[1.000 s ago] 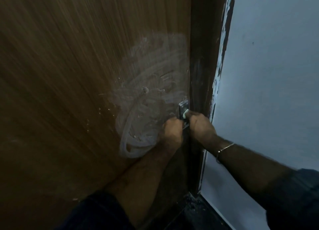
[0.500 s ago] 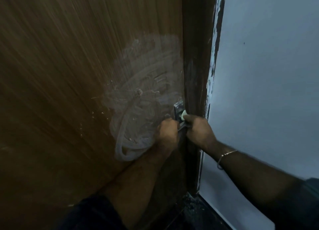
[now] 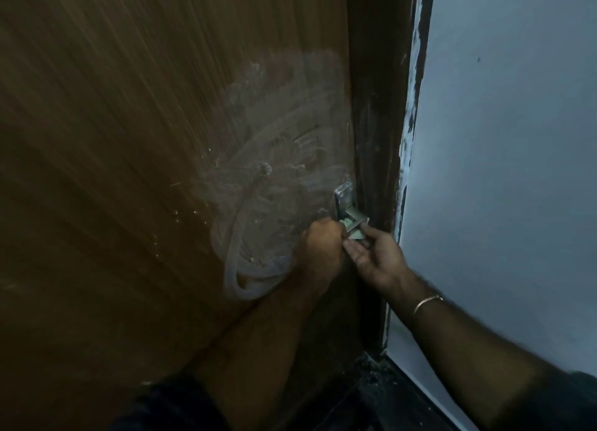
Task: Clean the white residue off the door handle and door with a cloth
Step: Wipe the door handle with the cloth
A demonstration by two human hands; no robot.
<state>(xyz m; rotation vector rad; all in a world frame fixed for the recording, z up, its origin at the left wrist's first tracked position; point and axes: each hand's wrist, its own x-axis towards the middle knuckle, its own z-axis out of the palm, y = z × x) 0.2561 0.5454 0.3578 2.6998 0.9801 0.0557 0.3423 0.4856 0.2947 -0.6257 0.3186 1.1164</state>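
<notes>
Fingers (image 3: 353, 248) of both hands work a cloth (image 3: 354, 234) at the handle (image 3: 345, 201).

Left hand (image 3: 321, 246) is curled into a fist just below the handle, apparently gripping the pale green cloth, though the hold itself is hidden. Right hand (image 3: 376, 256) has loosely extended fingers touching the cloth's other end. Handle sits at the door (image 3: 129, 172) edge beside the dark frame (image 3: 374, 139). Swirled white residue (image 3: 274, 188) still covers the door left of it. Risk, as I judge it: so small a cloth may merely smear the residue about, or slip off the narrow metal.
</notes>
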